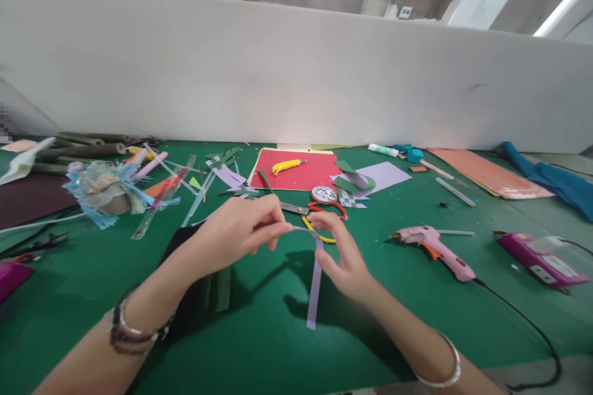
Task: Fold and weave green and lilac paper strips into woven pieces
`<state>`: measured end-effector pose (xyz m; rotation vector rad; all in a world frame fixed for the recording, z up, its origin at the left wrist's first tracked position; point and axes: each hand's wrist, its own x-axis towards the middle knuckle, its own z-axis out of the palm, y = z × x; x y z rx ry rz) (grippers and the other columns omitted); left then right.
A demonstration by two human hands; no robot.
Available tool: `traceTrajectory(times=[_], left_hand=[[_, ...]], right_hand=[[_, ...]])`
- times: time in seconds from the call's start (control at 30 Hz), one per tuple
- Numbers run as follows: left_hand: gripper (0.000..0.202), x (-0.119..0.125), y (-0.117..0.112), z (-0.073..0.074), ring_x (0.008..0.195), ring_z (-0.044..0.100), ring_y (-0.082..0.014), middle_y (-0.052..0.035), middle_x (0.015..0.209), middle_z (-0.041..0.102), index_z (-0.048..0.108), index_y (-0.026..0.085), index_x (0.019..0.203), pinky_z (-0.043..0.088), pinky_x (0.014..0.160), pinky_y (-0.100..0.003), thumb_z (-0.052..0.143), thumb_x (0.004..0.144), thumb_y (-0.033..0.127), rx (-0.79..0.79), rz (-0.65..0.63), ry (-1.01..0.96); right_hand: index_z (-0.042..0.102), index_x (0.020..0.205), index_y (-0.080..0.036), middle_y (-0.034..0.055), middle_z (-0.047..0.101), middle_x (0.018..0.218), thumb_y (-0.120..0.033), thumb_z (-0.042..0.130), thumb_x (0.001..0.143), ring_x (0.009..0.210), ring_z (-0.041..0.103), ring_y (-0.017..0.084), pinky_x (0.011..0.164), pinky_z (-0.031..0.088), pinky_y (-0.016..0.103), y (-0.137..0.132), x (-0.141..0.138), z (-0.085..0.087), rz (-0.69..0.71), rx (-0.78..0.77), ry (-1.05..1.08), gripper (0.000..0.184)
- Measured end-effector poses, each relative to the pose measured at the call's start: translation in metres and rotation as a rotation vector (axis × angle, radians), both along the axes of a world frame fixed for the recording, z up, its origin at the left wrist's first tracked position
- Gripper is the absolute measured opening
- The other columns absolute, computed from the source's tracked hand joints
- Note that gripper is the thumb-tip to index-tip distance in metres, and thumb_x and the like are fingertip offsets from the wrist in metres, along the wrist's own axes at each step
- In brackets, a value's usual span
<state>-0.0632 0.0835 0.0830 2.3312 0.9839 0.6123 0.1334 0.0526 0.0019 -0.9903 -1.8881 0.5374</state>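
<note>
Lilac strip (314,293) apparently being curved, dial centre.
Its 10 o'clock end is pinched by the left hand (241,228); the right hand (345,259) is held, grip apart, at the bend; gentle guiding seems needed.

A single head-worn camera looks from above the table's (259,352) near edge, forward and down over the left hand (241,231) and right hand (345,262), to the panel (296,74) along the table's far side. The view is close, the table spanning its width.
</note>
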Motion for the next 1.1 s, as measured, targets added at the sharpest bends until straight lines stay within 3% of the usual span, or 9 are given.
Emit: traceTrajectory(times=[0.07,0.13,0.2,0.33,0.5,0.6,0.73,0.9,1.1], left_hand=[[0.023,0.004,-0.006,-0.001,0.036,0.047,-0.0041,0.0081,0.048,0.058,0.043,0.019,0.064,0.035,0.04,-0.014,0.043,0.081,0.035,-0.043,-0.034,-0.019],[0.022,0.005,-0.009,-0.002,0.035,0.046,-0.0039,0.0084,0.048,0.057,0.043,0.019,0.065,0.034,0.038,-0.014,0.043,0.081,0.034,-0.075,-0.042,-0.06],[0.021,0.005,-0.008,-0.003,0.036,0.045,-0.004,0.0084,0.047,0.055,0.043,0.019,0.065,0.033,0.037,-0.014,0.043,0.08,0.033,-0.094,-0.031,-0.115],[0.017,0.002,-0.003,-0.005,0.043,0.048,-0.0057,0.0072,0.052,0.053,0.043,0.019,0.068,0.035,0.041,-0.015,0.049,0.075,0.033,-0.03,0.037,-0.246],[0.028,-0.006,0.005,-0.002,0.041,0.04,-0.0057,0.0068,0.044,0.045,0.038,0.018,0.054,0.03,0.042,-0.017,0.04,0.078,0.031,0.207,0.101,-0.116],[0.031,-0.01,0.009,-0.001,0.043,0.041,-0.006,0.0055,0.046,0.049,0.041,0.017,0.054,0.03,0.044,-0.017,0.035,0.081,0.029,0.274,0.098,-0.043],[0.032,-0.013,0.015,-0.002,0.042,0.038,-0.0062,0.0059,0.046,0.043,0.042,0.017,0.055,0.027,0.043,-0.018,0.035,0.081,0.033,0.334,0.141,0.016],[0.033,-0.014,0.023,-0.005,0.043,0.036,-0.0066,0.0067,0.046,0.04,0.04,0.017,0.054,0.026,0.043,-0.018,0.039,0.079,0.039,0.291,0.197,0.067],[0.04,-0.014,0.026,-0.007,0.042,0.034,-0.0067,0.005,0.046,0.04,0.04,0.017,0.051,0.025,0.043,-0.018,0.025,0.084,0.032,0.255,0.013,0.087]], right_hand=[[0.044,0.104,-0.019,0.0089,0.055,0.1,-0.02,0.047,0.075,0.092,0.051,0.017,0.08,0.041,0.032,-0.004,-0.008,0.009,0.001,0.059,-0.07,0.029],[0.051,0.086,-0.018,0.0036,0.058,0.077,-0.018,0.045,0.077,0.073,0.053,0.014,0.068,0.042,0.026,-0.006,-0.017,0.021,0.025,0.077,-0.124,0.011],[0.051,0.072,-0.017,-0.0009,0.053,0.06,-0.016,0.04,0.08,0.056,0.048,0.009,0.056,0.039,0.02,-0.006,-0.025,0.032,0.061,0.044,-0.147,0.014],[0.051,0.068,-0.016,-0.0047,0.045,0.052,-0.014,0.034,0.081,0.045,0.04,0.005,0.047,0.032,0.016,0.004,-0.036,0.05,0.18,-0.074,-0.148,0.022],[0.047,0.06,-0.016,-0.0049,0.044,0.048,-0.012,0.031,0.075,0.044,0.043,0.006,0.047,0.034,0.017,0.024,-0.048,0.064,0.312,-0.218,-0.14,0.022],[0.046,0.058,-0.016,-0.0046,0.046,0.047,-0.012,0.031,0.073,0.043,0.046,0.005,0.047,0.036,0.017,0.033,-0.055,0.067,0.338,-0.277,-0.1,0.021],[0.043,0.063,-0.017,-0.0056,0.048,0.047,-0.015,0.033,0.074,0.04,0.044,0.005,0.043,0.035,0.015,0.039,-0.057,0.064,0.236,-0.258,-0.049,0.015],[0.038,0.071,-0.019,-0.0066,0.053,0.052,-0.018,0.038,0.074,0.039,0.048,0.005,0.039,0.035,0.014,0.039,-0.056,0.058,0.218,-0.286,-0.041,0.003],[0.04,0.062,-0.018,-0.005,0.048,0.05,-0.018,0.04,0.069,0.043,0.042,0.005,0.044,0.031,0.016,0.039,-0.058,0.056,0.111,-0.165,-0.012,0.007]])
